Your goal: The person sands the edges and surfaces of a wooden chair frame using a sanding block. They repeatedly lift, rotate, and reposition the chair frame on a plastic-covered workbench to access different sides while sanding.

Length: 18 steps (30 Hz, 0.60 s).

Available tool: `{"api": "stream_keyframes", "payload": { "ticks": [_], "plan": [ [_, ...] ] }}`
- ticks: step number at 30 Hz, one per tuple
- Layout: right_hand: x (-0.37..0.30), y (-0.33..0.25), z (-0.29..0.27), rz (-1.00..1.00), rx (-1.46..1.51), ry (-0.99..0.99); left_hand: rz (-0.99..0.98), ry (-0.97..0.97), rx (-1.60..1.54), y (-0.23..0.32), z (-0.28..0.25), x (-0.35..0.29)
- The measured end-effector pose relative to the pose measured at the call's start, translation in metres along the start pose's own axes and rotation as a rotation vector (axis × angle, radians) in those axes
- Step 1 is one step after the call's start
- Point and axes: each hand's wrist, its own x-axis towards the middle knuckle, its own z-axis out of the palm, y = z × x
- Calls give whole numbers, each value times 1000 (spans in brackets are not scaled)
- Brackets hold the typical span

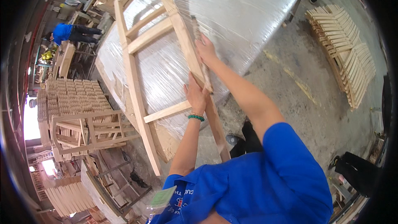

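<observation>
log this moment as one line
right hand: gripping slim stick | left hand: touching wooden frame with crosspieces | frame: extends past edge of plastic-covered table

At your twelve o'clock, a broad, silvery, plastic-wrapped table point(244, 18) bears a pale, ladder-shaped wooden frame point(150, 36) toward eleven.

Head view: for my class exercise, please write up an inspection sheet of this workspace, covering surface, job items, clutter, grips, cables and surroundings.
Surface: table covered in shiny, wrinkled wrap.
Job items: wooden frame lying on the table, its legs jutting past the near edge; slim stick along its right rail.
Clutter: stacked wood parts at left; wood pile at right.
Grips: left hand on the right rail; right hand closed around the stick.
Cables: nothing seen for certain.
Surroundings: stained floor; person in blue at upper left.
</observation>
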Motion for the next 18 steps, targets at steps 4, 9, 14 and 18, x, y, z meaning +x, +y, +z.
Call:
{"api": "stream_keyframes", "payload": {
  "ticks": [4, 9, 14, 18],
  "plan": [
    [-85, 0, -44, 257, -141, -347, -102, 125, -104, -41, -35, -23],
    [-210, -23, -139, 525, -305, -355, -356, 180, -193, -98, -156, -102],
    [-291, -23, -141, 617, -183, -494, -658, 320, 700, -197, -244, -244],
    [-296, -12, -129, 562, -214, -437, -826, -26, -584, -230, -274, -304]
  ]
}}
